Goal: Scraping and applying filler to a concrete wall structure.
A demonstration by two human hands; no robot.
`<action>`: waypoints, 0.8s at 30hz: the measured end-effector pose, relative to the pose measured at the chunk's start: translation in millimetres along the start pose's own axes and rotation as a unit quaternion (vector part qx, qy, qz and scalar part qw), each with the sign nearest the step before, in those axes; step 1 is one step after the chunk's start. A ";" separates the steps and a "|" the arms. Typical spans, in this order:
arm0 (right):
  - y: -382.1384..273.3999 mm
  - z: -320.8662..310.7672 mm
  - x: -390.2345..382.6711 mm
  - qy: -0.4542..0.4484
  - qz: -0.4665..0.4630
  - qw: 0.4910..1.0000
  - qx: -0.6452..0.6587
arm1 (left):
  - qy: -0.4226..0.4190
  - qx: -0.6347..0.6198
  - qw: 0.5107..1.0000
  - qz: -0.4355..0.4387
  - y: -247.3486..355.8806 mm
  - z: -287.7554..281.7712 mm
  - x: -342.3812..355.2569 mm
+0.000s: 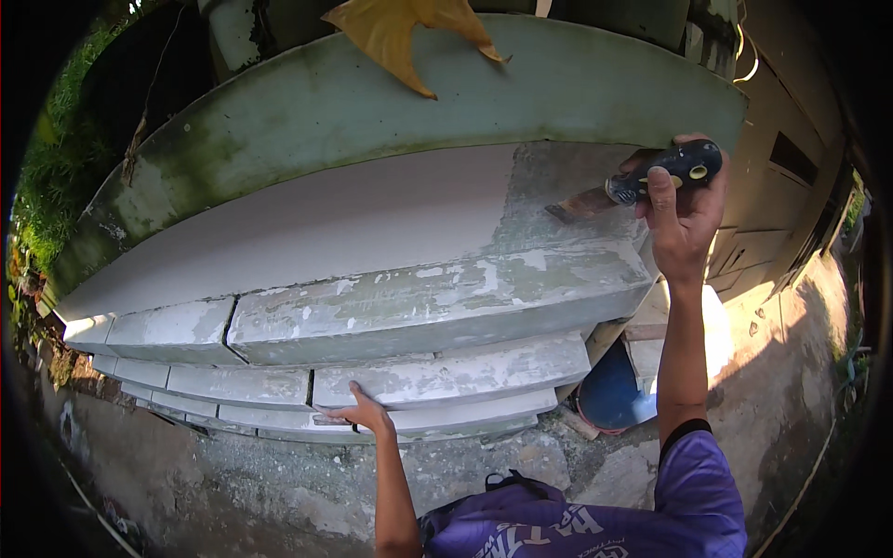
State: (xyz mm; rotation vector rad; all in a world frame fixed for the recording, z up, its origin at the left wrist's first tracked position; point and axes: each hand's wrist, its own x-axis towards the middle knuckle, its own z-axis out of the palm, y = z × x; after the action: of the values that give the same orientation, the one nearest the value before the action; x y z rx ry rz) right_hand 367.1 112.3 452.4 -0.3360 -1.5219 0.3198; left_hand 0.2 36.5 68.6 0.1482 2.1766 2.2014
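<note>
My right hand (684, 209) is wrapped round the black handle of a scraper (665, 177) with yellow marks. Its worn, rusty-looking blade points left and lies against the wall panel (372, 205), at the bare grey area on the right end. Smooth white paint covers the panel further left. Just below runs a ledge (437, 293) with patchy, flaking white paint. My left hand (365, 412) rests at the front edge of a lower ledge (456, 372), thumb and fingers apart, with no tool visible in it. Part of its fingers is hard to make out.
A green-stained curved rim (307, 116) overhangs the panel, with a dry yellow leaf (405, 37) on it. A blue rounded object (609, 391) stands under the ledges at right. Green plants (46, 186) grow at far left. Concrete ground (307, 484) lies below.
</note>
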 end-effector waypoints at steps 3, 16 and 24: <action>15.1 2.5 -8.9 -0.001 -0.033 0.999 0.008 | 0.025 -0.076 0.996 -0.029 -0.3 7.7 -5.9; 26.5 34.5 -15.6 0.134 -0.071 0.987 0.043 | 0.000 0.052 0.995 0.091 -30.9 -6.5 14.6; 39.9 23.4 -27.5 0.193 0.012 0.980 0.046 | -0.035 0.038 0.995 0.083 -10.9 -14.2 4.1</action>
State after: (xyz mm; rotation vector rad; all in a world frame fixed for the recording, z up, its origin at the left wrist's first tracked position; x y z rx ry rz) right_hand 343.2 137.9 411.5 -0.3220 -1.1195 0.3229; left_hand -5.6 23.0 57.6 0.4161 2.2871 2.1580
